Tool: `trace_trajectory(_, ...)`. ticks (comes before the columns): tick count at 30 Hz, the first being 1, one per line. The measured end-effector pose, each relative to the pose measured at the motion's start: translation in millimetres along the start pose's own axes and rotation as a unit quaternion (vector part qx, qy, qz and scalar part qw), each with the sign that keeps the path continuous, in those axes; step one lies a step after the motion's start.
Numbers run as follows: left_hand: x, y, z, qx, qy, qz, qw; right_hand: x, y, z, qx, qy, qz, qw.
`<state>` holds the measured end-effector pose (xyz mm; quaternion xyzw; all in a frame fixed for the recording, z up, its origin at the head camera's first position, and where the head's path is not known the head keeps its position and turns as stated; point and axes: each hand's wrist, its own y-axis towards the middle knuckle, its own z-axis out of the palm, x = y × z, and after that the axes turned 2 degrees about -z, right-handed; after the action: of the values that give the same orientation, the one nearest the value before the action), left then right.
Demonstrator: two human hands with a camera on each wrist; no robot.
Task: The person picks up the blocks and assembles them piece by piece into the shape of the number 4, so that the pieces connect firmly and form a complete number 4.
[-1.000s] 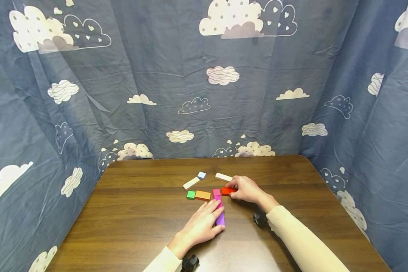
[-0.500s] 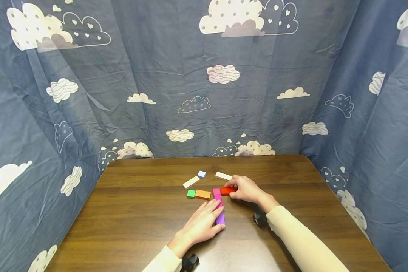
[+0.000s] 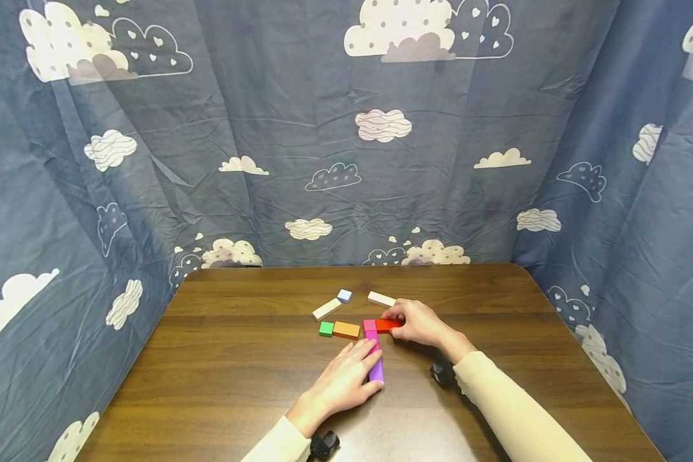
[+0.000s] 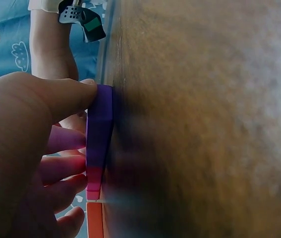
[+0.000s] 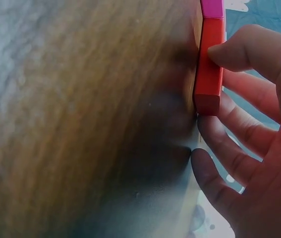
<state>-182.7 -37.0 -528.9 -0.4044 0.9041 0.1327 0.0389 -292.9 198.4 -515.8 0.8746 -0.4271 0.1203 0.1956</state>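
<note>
Left hand point(image 3: 341, 382) is lying on the wooden surface point(image 3: 219, 359), fingers nearly straight, thumb and fingertips pressing the purple block point(image 3: 375, 367) from its left side. Right hand point(image 3: 418, 322) is pinching the red block point(image 3: 387, 325), butted against the pink block point(image 3: 369, 325). Pink is sitting at the purple block's far end. Orange block point(image 3: 346, 330) and green block point(image 3: 326, 328) are lying just left.
</note>
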Motion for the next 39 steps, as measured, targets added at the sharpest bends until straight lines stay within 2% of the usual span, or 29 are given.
trace_trajectory(34,-0.1,-0.6,0.0,-0.004,-0.004,0.0,1.0,-1.0,-1.7,0.7,0.005,0.008,-0.011,0.9999)
trace_trajectory(39,3.2,0.5,-4.6,-0.023,-0.008,0.008,0.9997,-2.4,-3.0,-1.1,0.003,0.027,-0.01,0.9996)
